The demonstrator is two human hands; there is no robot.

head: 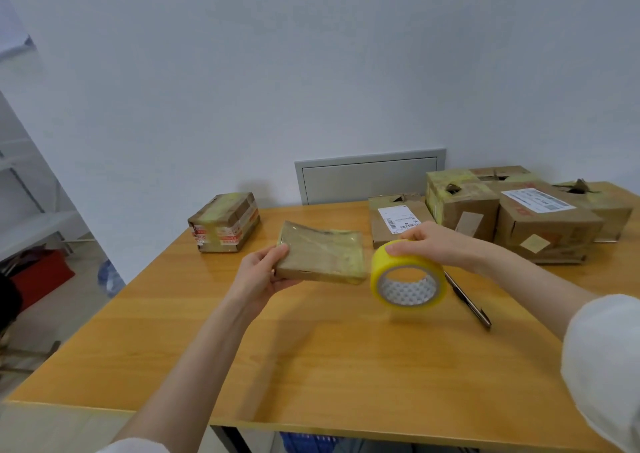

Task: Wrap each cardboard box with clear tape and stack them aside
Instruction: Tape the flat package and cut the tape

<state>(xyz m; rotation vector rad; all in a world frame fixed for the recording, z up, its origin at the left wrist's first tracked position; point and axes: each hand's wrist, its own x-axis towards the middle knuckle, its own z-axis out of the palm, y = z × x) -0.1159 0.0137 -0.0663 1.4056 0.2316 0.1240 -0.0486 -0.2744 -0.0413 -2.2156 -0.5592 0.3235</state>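
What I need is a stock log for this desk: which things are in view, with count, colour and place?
flat box: one, brown, taped, held over mid table
tape roll: one, yellowish clear, held right of flat box
taped box: one, brown with red-white tape, table's far left
cardboard boxes: five, brown, clustered far right
pen: one, dark, on table by tape roll
table: one, orange wood
wall panel: one, grey, behind table
left hand: grips flat box
right hand: grips tape roll

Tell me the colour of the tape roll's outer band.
Yellow: the tape roll shows it clearly in the head view.
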